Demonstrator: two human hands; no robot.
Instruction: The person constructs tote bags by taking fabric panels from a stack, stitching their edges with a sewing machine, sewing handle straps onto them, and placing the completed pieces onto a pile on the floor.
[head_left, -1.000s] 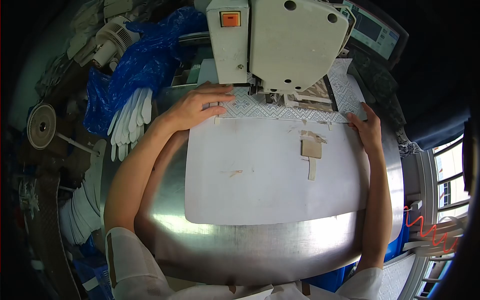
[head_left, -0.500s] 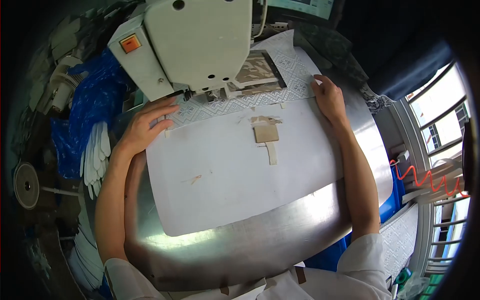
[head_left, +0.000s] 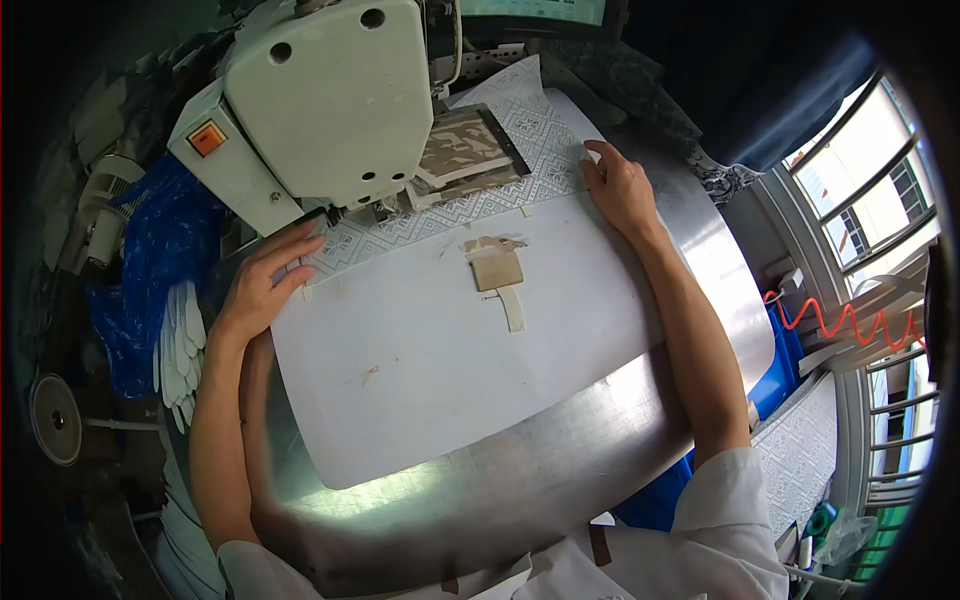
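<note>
A strip of white-and-grey patterned fabric (head_left: 535, 125) lies along the far edge of a white board (head_left: 430, 390), running under the machine's clamp. My left hand (head_left: 262, 285) rests at the fabric's left end, fingers spread and lying on it, with nothing gripped. At the right edge of the fabric, my right hand (head_left: 625, 195) has bent fingers and thumb closed on the border; the fingertips are partly hidden. Between the hands, a clamp frame with a camouflage-patterned plate (head_left: 465, 150) sits over the fabric. A small tan pad (head_left: 497, 270) is stuck to the board.
The sewing machine head (head_left: 330, 100) stands just beyond my left hand, with a switch box (head_left: 225, 150) beside it. A shiny metal table (head_left: 480, 490) surrounds the board. White gloves (head_left: 180, 345) and blue plastic (head_left: 170, 240) hang at left. A red coiled hose (head_left: 850, 325) is at right.
The view has shifted, so the machine and board appear further left. Both hands keep their places on the fabric, and the fabric looks unmoved under the clamp.
</note>
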